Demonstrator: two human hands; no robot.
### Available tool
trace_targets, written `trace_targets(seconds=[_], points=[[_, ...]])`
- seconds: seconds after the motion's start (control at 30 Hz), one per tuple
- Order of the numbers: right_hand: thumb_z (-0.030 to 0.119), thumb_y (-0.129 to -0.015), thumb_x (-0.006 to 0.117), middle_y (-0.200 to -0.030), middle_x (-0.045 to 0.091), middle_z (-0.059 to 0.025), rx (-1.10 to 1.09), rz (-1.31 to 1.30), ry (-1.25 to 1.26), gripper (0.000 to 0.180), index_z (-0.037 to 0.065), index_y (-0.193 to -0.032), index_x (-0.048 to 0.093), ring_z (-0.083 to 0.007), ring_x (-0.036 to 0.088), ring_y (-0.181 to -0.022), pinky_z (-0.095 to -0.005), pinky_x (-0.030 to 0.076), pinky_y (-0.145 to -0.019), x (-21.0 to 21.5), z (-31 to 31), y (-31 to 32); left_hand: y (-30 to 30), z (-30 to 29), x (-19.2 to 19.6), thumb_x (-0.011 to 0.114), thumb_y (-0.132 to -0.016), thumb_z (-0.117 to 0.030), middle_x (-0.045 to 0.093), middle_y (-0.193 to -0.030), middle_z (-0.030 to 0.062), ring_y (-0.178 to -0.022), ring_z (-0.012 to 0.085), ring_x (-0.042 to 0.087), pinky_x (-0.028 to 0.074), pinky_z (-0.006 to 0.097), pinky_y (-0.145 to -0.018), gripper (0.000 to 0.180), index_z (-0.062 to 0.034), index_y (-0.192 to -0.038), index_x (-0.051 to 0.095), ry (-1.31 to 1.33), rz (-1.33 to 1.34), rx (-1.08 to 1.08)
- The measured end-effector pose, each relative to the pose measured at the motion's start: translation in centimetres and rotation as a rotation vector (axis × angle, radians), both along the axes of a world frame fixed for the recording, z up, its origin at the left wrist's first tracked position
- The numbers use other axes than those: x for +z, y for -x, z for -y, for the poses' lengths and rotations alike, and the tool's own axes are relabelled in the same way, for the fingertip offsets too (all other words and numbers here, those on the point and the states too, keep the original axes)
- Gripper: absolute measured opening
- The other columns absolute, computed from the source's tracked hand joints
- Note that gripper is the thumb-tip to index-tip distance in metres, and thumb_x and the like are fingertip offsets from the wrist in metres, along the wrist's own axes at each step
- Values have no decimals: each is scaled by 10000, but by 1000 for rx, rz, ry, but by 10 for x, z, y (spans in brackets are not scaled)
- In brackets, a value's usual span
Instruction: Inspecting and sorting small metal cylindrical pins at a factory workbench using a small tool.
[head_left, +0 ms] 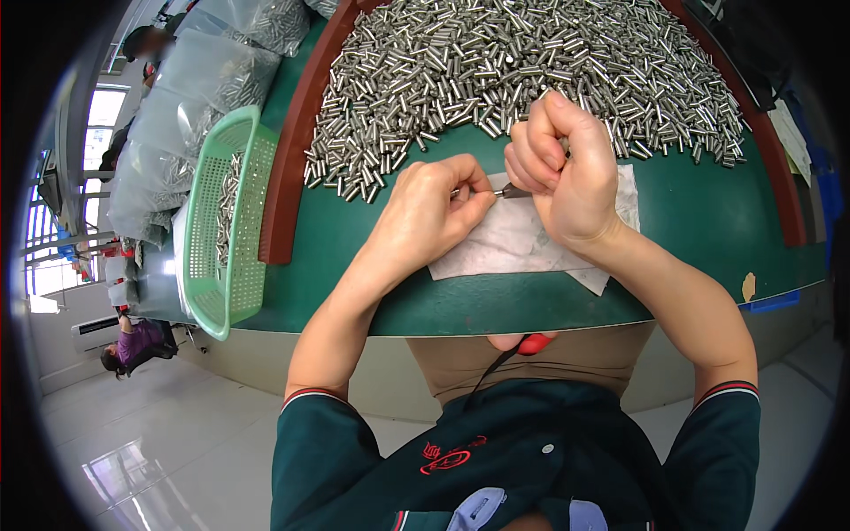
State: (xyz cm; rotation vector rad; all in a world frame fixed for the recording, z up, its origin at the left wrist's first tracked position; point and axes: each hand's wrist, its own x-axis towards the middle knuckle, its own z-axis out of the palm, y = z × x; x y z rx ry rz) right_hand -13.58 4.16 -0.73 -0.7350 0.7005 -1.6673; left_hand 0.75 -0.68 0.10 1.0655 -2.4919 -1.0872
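My left hand (429, 212) is closed, its thumb and forefinger pinching a small metal pin (499, 193) of which only a bit shows. Facing it, my right hand (567, 168) is curled into a fist around a dark, tapered piece (517, 190). The tip of that piece meets the pin or lies right beside it; most of it is hidden in my fingers. Beneath both hands a stained white cloth (505, 248) lies on the green tabletop (699, 212). Just beyond my hands spreads a big heap of short, shiny metal pins (531, 62).
Dark red wooden strips (288, 190) border the heap at left and right. To the left stands a light green perforated basket (239, 265) with some pins inside. Clear plastic bags (199, 97) full of metal parts line the far left. Another person (142, 345) is in the background.
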Motion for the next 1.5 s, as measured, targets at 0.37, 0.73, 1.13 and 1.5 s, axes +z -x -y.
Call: trace_targets(seconds=[0.37,0.73,1.13,1.5], points=[[250,-888,288,-406,233,27,18,90,16,393,127,-515,272,-79,148,-371,-240,162,-392,7,-3,5,-35,45,0,516,-849,-97,526,-856,83,-596,60,358,326,163,-498,112,-19,-928,501,-1238,-1145,182],[258,-877,313,-411,241,21,-16,94,5,388,121,-517,264,-70,148,-385,-235,138,-380,5,-1,6,-44,46,14,606,-797,-194,420,-537,-64,-497,49,375,292,198,-462,228,5,-690,577,-6,-161,299],[252,-873,313,-410,249,17,-32,62,-18,390,113,-511,266,-71,157,-389,-238,142,-379,7,-2,6,-26,33,4,620,-758,-144,485,-554,-11,-483,51,405,332,214,-460,139,-13,-725,589,53,-208,256],[213,-845,325,-418,270,13,-46,84,-16,349,100,-517,290,-64,170,-381,-234,142,-373,8,-2,9,-14,24,4,614,-757,-65,612,-767,67,-552,38,418,318,166,-495,147,-17,-887,566,-720,-359,180]])
